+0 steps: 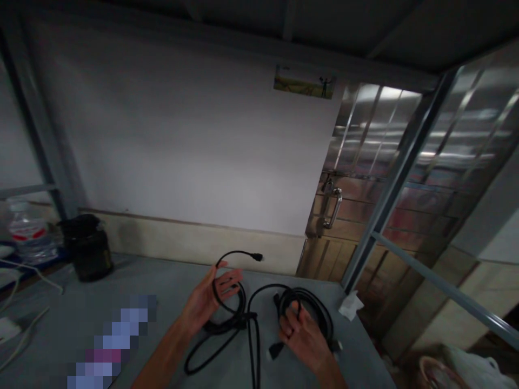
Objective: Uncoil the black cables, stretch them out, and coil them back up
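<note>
My left hand (208, 297) has its fingers partly stretched. A thin black cable (237, 252) loops across its palm and seems held at the thumb, its plug end (257, 257) sticking out to the right. Below that hand lies a looped part of black cable (219, 327), with a dark tie or plug on it. My right hand (304, 337) rests at a second black cable coil (324, 310), its fingers curled round a strand. A black connector (275, 350) lies beside its fingers. What is under the right palm is hidden.
A dark jar (87, 248) and a water bottle (30, 232) stand at the left by white cords (24, 337). A crumpled tissue (351, 305) lies at the grey table's (162, 302) right corner. Metal posts (401, 178) frame the table; a metal door (357, 162) is beyond.
</note>
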The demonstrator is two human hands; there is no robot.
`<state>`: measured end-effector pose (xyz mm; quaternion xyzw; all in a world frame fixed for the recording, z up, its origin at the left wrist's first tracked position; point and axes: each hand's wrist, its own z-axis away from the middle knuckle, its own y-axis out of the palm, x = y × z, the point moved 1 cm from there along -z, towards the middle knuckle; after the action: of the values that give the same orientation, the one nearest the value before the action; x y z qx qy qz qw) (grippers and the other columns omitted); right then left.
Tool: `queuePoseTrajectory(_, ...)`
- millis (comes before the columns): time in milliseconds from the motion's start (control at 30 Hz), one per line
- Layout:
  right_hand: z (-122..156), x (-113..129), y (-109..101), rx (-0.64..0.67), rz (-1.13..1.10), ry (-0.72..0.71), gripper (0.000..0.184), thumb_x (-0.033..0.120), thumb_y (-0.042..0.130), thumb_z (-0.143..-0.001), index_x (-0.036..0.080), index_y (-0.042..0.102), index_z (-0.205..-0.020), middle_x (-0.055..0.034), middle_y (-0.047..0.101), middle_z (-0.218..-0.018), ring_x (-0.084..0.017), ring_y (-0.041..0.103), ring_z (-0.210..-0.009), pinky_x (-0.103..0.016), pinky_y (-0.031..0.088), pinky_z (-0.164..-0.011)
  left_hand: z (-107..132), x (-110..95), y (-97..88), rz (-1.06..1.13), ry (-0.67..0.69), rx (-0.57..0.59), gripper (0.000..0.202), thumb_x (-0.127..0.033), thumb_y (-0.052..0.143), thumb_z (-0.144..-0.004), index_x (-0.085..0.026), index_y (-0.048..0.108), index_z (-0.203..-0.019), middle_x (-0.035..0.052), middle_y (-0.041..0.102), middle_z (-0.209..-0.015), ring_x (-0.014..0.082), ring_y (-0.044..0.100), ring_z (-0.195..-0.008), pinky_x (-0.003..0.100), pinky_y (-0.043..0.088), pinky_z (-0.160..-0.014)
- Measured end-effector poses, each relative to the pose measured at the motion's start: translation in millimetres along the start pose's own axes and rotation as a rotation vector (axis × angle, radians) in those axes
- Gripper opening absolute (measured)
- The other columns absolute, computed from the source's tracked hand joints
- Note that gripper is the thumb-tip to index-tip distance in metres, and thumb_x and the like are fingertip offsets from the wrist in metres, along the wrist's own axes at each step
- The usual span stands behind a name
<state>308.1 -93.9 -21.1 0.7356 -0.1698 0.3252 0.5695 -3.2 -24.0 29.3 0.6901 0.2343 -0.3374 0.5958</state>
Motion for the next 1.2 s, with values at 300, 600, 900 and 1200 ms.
queuePoseTrajectory(300, -12, 4, 0, -0.146, -0.100, 0.012, 0.055, 0.051, 0.108, -0.076, 0.032, 0.083, -0.121, -0.0049, 0.085, -0.121, -0.025, 0.078, -0.112, -0.045, 0.062, -0.098, 2, 38, 19.1, 0.036, -0.151, 0.139, 0.049, -0.054, 0.075, -0.105, -0.019, 0.069, -0.139, 0.0214, 0.082, -0.138, 0.0376, 0.074, -0.139, 0.056, 0.046, -0.129)
queuePoseTrajectory(600, -18, -1, -2, -0.228, -0.113, -0.026, 0.045, 0.045, 0.102, -0.086, 0.025, 0.085, -0.122, -0.0054, 0.087, -0.116, -0.024, 0.079, -0.111, -0.046, 0.061, -0.108, 12, 41, 25.1, -0.168, -0.137, 0.296, 0.037, -0.049, 0.090, -0.092, -0.022, 0.090, -0.117, 0.0120, 0.066, -0.166, 0.0385, 0.042, -0.169, 0.054, 0.027, -0.142)
queuePoseTrajectory(900, -28, -3, -9, -0.343, -0.057, -0.056, 0.052, 0.050, 0.109, -0.071, 0.022, 0.087, -0.109, -0.0046, 0.087, -0.105, -0.025, 0.082, -0.098, -0.046, 0.064, -0.102, 11, 40, 19.7, -0.360, 0.073, 0.392, 0.052, -0.051, 0.094, -0.087, -0.031, 0.086, -0.134, 0.0051, 0.048, -0.181, 0.0393, 0.024, -0.176, 0.061, 0.007, -0.144)
queuePoseTrajectory(1200, -30, -13, -1, -0.245, 0.089, -0.058, 0.075, 0.065, 0.100, -0.080, 0.024, 0.074, -0.138, -0.0152, 0.083, -0.132, -0.032, 0.080, -0.119, -0.045, 0.064, -0.098, 6, 76, 28.0, -0.789, 0.254, 0.338, 0.058, -0.059, 0.091, -0.089, -0.036, 0.082, -0.142, 0.0100, 0.067, -0.165, 0.0400, 0.054, -0.161, 0.064, 0.035, -0.138)
